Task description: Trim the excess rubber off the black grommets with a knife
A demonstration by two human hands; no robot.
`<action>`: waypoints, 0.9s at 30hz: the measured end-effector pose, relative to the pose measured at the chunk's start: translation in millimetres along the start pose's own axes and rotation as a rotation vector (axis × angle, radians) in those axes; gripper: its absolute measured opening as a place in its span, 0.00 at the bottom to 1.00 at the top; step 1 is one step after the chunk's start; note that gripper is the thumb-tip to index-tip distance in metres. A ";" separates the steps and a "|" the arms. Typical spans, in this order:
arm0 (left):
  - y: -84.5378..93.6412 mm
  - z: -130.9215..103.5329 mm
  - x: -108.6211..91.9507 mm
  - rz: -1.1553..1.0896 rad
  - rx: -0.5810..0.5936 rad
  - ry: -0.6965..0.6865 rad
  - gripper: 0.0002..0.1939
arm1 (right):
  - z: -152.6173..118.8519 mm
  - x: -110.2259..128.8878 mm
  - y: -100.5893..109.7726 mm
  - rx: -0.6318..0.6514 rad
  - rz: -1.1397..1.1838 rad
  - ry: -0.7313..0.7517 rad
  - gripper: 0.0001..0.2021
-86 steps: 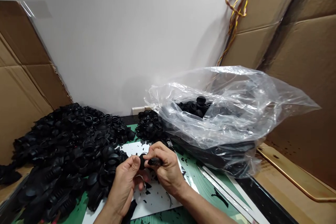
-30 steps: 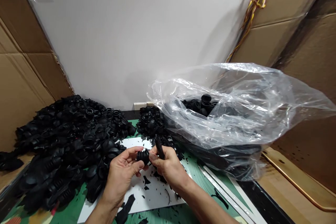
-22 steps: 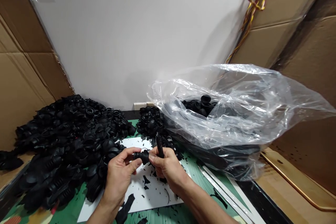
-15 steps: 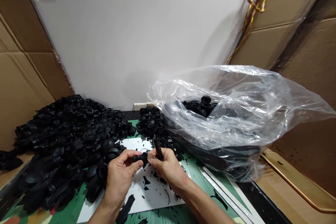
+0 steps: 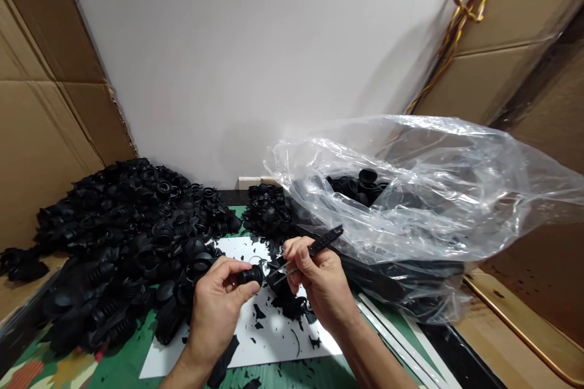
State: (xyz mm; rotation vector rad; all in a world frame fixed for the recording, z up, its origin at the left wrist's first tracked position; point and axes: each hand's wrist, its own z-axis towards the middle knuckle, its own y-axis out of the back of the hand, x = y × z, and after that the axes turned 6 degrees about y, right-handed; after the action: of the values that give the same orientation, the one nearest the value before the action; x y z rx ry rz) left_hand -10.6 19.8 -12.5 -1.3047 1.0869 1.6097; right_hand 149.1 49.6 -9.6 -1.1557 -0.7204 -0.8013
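Observation:
My left hand (image 5: 221,301) pinches a small black ribbed rubber bellows (image 5: 250,275) between thumb and fingers, above a white sheet (image 5: 255,340). My right hand (image 5: 314,276) is closed around what look like black-handled tweezers (image 5: 326,240). Their thin metal tips point down and left, just right of the bellows and apart from it. Black rubber scraps (image 5: 292,305) are strewn on the sheet under my hands. To the left rises a large pile of black rubber pieces (image 5: 132,231), many of them ribbed with ragged edges.
A clear plastic bag (image 5: 410,219) at the right contains black rubber parts (image 5: 367,185). A smaller heap of black scraps (image 5: 268,209) lies behind my hands. White strips (image 5: 401,340) and a gold phone (image 5: 520,325) are at the right. Cardboard (image 5: 59,67) stands on the left.
My right hand has pulled away from the bellows to the right and turned, so the tweezers' metal tips now show. My left hand still holds the bellows. The view has shifted slightly.

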 end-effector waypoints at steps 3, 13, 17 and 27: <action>1.0 -1.7 5.3 0.033 0.020 -0.030 0.06 | -1.1 -2.4 -4.6 0.024 0.090 -0.045 0.17; -0.3 -5.2 5.1 0.040 0.079 -0.099 0.04 | -3.9 -13.9 -14.9 -0.024 0.022 -0.079 0.13; -1.4 -6.8 3.9 0.016 0.078 -0.091 0.05 | -2.9 -15.5 -14.8 -0.040 0.020 -0.078 0.14; -4.2 -10.1 -1.2 -0.100 0.146 0.015 0.02 | -2.6 -20.2 -12.3 -0.051 -0.139 0.154 0.09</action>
State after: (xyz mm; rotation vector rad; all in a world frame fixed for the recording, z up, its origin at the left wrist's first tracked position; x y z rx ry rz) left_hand -3.2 11.6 -13.0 -1.2560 1.1089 1.4217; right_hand 128.2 48.0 -20.9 -1.0851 -0.6604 -1.0194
